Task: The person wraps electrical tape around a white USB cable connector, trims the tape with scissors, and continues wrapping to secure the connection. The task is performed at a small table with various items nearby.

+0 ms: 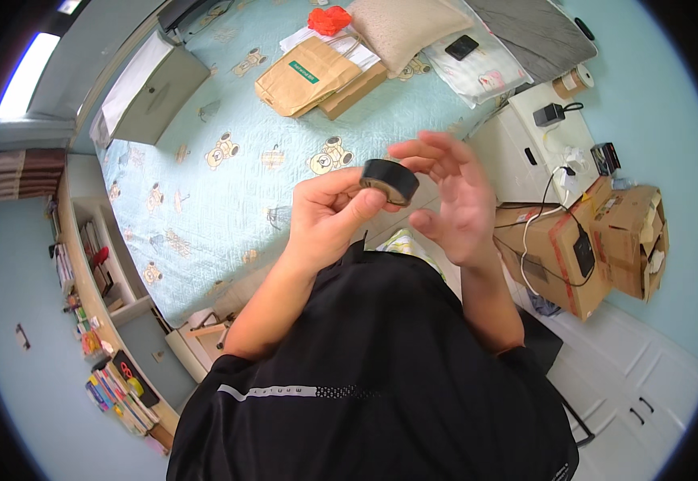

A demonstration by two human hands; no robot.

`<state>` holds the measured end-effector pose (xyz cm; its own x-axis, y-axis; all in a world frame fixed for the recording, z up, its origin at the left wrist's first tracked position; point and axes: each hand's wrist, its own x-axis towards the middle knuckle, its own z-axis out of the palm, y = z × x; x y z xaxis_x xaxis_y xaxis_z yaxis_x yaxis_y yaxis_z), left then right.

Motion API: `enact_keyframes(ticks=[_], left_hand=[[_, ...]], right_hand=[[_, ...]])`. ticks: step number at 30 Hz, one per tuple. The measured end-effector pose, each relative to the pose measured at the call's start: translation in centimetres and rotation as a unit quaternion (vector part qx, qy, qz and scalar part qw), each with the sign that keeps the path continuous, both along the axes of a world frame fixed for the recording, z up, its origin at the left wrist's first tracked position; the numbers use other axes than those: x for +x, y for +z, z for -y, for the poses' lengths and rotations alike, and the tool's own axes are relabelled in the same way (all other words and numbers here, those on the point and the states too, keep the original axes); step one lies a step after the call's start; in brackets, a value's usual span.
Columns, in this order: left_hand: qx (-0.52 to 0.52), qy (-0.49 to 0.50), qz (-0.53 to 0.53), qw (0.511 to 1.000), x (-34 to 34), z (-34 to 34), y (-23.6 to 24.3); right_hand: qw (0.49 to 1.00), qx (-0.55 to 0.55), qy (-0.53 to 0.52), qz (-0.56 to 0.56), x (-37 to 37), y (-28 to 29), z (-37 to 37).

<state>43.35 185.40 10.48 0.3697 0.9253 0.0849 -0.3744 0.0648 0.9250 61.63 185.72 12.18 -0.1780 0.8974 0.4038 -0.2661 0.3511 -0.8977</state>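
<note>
My left hand [329,216] pinches a roll of black tape [390,174] between thumb and fingers, in front of my chest. The roll is tilted, so its dark outer face and part of its brownish inner ring show. Just to the right of it, my right hand [455,196] is raised with fingers apart and slightly blurred. Its curved fingertips come close to the roll's upper edge; whether they touch it I cannot tell. Beyond both hands lies a bed [229,208] with a light blue, bear-patterned cover.
On the bed rest a brown paper bag [305,76], a grey storage box [161,92], a pillow [405,32] and a black phone [462,48]. At right stand a white nightstand [509,144], cables and cardboard boxes [553,256]. A bookshelf [104,297] lines the left.
</note>
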Motion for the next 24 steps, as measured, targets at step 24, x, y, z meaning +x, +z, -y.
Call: enact_keyframes(ticks=[24], left_hand=[[-0.143,-0.067,-0.005,0.987,-5.7,-2.4,0.2]], right_hand=[[0.97,-0.241,0.036,0.016,-5.5,0.9,1.1]])
